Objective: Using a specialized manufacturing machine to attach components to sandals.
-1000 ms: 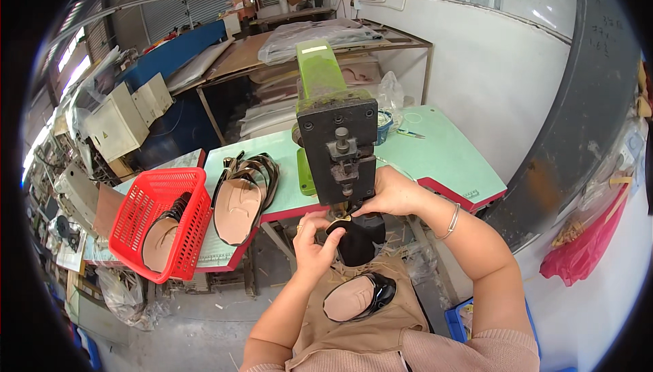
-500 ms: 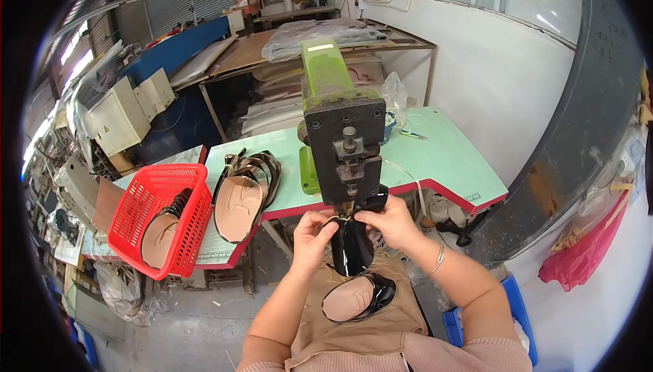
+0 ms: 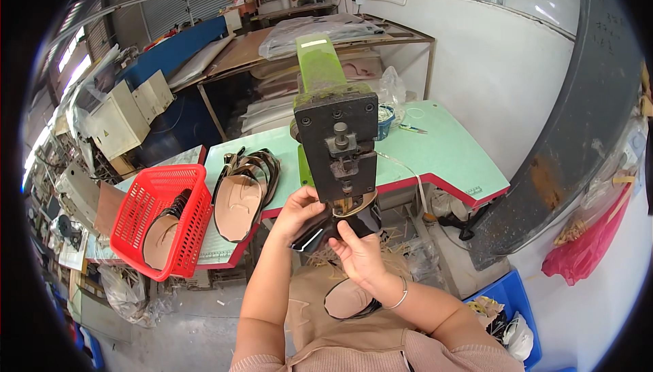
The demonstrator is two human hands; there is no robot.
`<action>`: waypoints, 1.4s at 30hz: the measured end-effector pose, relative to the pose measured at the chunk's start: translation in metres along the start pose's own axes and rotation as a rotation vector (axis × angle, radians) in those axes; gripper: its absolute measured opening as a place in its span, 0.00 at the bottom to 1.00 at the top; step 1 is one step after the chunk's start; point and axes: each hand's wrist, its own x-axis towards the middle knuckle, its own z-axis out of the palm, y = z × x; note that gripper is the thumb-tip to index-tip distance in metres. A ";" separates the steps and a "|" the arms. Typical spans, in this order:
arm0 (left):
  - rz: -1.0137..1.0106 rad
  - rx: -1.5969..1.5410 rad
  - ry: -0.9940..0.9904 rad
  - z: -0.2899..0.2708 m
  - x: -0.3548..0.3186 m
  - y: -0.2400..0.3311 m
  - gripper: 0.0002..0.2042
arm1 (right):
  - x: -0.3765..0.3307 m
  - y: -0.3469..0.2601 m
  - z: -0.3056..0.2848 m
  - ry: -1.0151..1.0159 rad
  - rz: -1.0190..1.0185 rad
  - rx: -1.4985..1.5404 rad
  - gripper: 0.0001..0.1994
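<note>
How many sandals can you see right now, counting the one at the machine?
4: one sandal held in both hands under the machine head, one on the lap, one on the green table, one in the red basket. More may be stacked underneath.

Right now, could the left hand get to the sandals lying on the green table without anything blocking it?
Probably yes. The left hand holds the black sandal under the press, and the sandals lie just to its left on the green table with nothing between. It would have to let go first.
</note>
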 end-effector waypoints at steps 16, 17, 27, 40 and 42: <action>0.017 -0.055 -0.001 -0.020 -0.024 0.003 0.05 | 0.003 0.011 -0.011 -0.156 0.167 -0.043 0.15; -0.047 -0.019 0.013 -0.020 -0.029 0.009 0.05 | 0.001 -0.004 -0.022 -0.131 0.192 -0.114 0.16; -0.004 0.213 -0.098 0.004 -0.013 0.031 0.06 | 0.068 -0.121 -0.012 -0.827 -0.491 -1.668 0.16; -0.120 -0.052 0.011 -0.009 -0.010 0.027 0.08 | 0.077 -0.118 -0.003 -0.893 -0.173 -1.446 0.17; -0.107 -0.030 0.021 -0.014 -0.012 0.028 0.08 | 0.065 -0.114 0.011 -0.792 -0.026 -1.272 0.20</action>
